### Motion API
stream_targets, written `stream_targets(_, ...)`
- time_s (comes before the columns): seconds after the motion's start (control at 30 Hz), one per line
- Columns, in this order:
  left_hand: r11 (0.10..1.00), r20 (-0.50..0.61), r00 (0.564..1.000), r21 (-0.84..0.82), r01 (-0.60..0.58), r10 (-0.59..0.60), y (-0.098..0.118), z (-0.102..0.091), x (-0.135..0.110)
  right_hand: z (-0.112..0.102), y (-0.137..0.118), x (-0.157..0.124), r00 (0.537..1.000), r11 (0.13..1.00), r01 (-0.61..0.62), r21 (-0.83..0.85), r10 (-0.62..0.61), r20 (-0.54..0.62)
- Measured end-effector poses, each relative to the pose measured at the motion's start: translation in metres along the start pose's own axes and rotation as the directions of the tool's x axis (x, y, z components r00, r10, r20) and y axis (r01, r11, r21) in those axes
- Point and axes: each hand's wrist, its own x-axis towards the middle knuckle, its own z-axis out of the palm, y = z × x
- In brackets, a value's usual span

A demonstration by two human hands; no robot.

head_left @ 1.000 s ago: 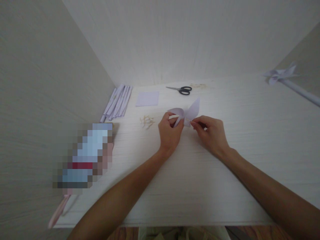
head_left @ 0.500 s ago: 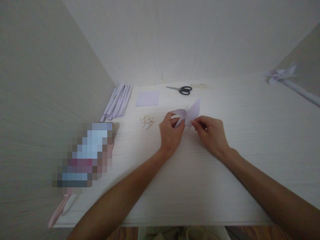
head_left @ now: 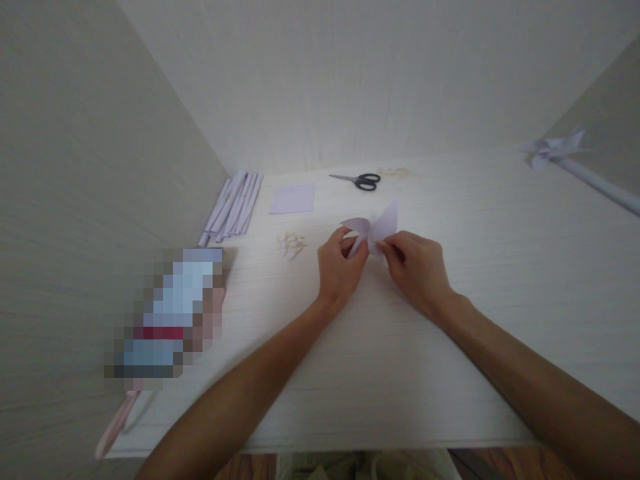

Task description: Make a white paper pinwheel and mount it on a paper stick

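Note:
Near the middle of the table, my left hand (head_left: 340, 267) is closed round a pale lilac paper pinwheel (head_left: 385, 220) with curved blades. Two blades rise above the fingers, and part of the paper is hidden behind them. My right hand (head_left: 417, 263) meets it from the right, thumb and forefinger pinched close to the pinwheel's centre. Whatever sits in that pinch is too small and covered to make out. To the left of my left hand lies a loose pile of short, thin pale sticks (head_left: 293, 245).
Rolled paper tubes (head_left: 233, 207) lie at the back left beside a square lilac paper stack (head_left: 293, 199). Black-handled scissors (head_left: 365, 181) and more small pale pieces (head_left: 394, 173) are at the back. A finished-looking pinwheel on a tube (head_left: 555, 148) lies right. A blurred-out object (head_left: 180, 300) stands left.
My right hand has shifted slightly left, bringing its pinched fingertips closer to the pinwheel's centre. My left hand keeps its hold in nearly the same place. The view has moved slightly.

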Motion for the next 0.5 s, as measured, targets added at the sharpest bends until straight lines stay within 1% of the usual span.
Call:
stream_targets(0.13, 0.996, 0.001, 0.999, -0.081, 0.034, -0.034, 0.0007, 0.0023, 0.0004, 0.0010, -0.0009, -0.0005, 1.000, 1.000, -0.016, -0.017, 0.015, -0.026)
stream_targets(0.3, 0.986, -0.005, 0.998, -0.152, 0.063, -0.064, 0.0008, 0.0037, 0.0013, 0.0024, 0.0004, -0.0018, 0.997, 0.999, 0.003, 0.052, 0.001, -0.076)
stream_targets(0.37, 0.985, -0.007, 0.998, -0.160, 0.063, -0.064, 0.0003, 0.0039, 0.0015, 0.0034, 0.0015, -0.0018, 0.997, 0.999, -0.003, 0.049, 0.006, -0.073)
stream_targets(0.5, 0.984, 0.009, 0.999, -0.172, 0.047, -0.046, -0.0008, 0.0042, 0.0014, 0.0046, 0.0031, -0.0012, 0.999, 0.999, -0.031, -0.009, 0.030, -0.022)
